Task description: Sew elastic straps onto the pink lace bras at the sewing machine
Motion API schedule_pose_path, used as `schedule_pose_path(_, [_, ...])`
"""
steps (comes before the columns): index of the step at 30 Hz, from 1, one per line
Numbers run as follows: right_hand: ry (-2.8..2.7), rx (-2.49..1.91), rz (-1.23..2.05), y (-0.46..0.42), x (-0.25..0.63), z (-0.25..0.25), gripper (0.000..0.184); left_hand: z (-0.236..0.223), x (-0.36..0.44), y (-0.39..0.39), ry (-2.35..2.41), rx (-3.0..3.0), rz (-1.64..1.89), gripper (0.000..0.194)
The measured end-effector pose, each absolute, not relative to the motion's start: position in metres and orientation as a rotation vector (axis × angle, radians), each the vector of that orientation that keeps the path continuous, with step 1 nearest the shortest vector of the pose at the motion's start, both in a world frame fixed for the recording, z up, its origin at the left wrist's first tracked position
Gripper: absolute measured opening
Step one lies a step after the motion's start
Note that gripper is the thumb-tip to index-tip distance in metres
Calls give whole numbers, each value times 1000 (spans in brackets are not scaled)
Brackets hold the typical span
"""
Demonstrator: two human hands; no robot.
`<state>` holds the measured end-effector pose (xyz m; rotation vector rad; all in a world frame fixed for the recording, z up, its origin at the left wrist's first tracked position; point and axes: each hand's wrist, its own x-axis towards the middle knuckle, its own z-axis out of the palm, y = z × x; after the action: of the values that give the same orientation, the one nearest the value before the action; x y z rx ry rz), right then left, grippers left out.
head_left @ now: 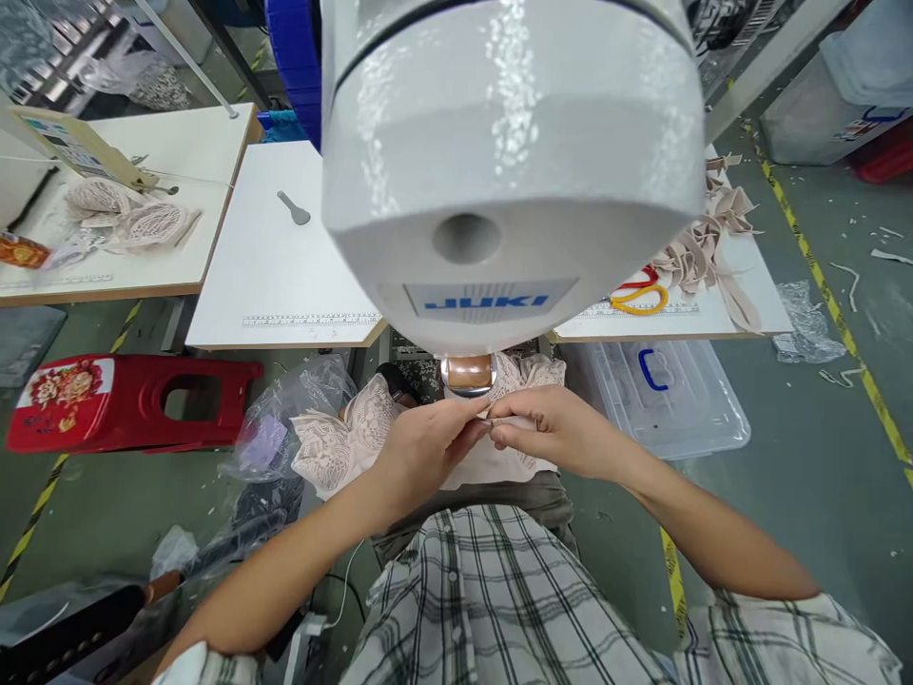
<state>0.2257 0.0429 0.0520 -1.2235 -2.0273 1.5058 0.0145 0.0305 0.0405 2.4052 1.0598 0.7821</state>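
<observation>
My left hand (420,447) and my right hand (553,430) meet fingertip to fingertip just below the head of a white sewing machine (510,162). Both pinch the edge of a beige lace garment piece (342,440) that lies across my lap. The fingers of each hand are closed on the fabric near a copper-coloured part (469,373) under the machine. More lace (524,373) shows behind my right hand.
White worktables (285,276) stand on both sides of the machine, with a ruler strip along the edge. Beige straps (706,252) and red-and-yellow scissors (638,297) lie right. A red stool (135,400), plastic bags (285,419) and a clear bin (663,395) sit on the floor.
</observation>
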Motion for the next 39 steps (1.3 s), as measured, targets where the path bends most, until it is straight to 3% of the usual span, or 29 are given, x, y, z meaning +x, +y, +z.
schedule_pose_path(4, [-1976, -1256, 1493, 40, 226, 47, 14, 38, 14, 31, 1074, 2458, 666, 37])
schedule_pose_path(12, [-1915, -1262, 1136, 41, 218, 45, 12, 30, 25, 28, 1241, 2369, 748, 40])
schedule_pose_path(16, [-2077, -1330, 1089, 68, 211, 57, 19, 32, 20, 35, 1428, 2252, 749, 32])
schedule_pose_path(20, [-2186, -1398, 987, 83, 206, 67, 25, 24, 0, 47, 1248, 2681, 857, 21])
schedule_pose_path(26, [-2252, -1419, 924, 81, 204, 74, 28, 16, -21, 61, 902, 3092, 734, 48])
schedule_pose_path(30, [-2254, -1403, 889, 78, 208, 65, 27, 23, -13, 57, 1002, 3083, 677, 44])
schedule_pose_path(35, [-2143, -1312, 388, 60, 210, 35, 23, 35, 1, 47, 1277, 2970, 558, 31])
schedule_pose_path(39, [-2087, -1307, 126, 49, 205, 24, 20, 34, -10, 57, 1085, 3022, 596, 34])
